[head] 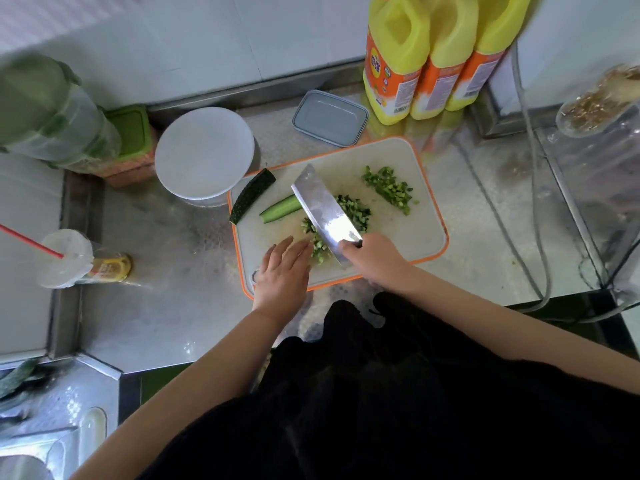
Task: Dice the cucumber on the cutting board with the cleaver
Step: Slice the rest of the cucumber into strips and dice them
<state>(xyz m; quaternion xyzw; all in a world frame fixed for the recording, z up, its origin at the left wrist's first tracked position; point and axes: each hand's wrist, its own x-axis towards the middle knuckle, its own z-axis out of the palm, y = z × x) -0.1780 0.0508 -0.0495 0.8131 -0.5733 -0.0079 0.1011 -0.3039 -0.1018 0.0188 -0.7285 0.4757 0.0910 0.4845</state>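
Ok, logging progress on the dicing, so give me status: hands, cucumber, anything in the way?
Right hand grips cleaver; left hand flat by diced pile. Two cucumber pieces uncut, second diced pile far side. Cutting board unobstructed.

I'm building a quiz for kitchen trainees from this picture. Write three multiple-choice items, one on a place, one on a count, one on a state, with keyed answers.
1. Where does the grey lidded container lie?
A. on the counter beyond the cutting board
B. on the board
C. in the sink

2. How many yellow bottles stand at the back?
A. one
B. three
C. five

3. What is the right hand doing?
A. lying flat
B. holding a cup
C. gripping the cleaver

Answers: 1 A, it sits past the board's far edge. 2 B, three stand side by side. 3 C, its fingers curl round the handle, while the left hand rests open by the diced cucumber.
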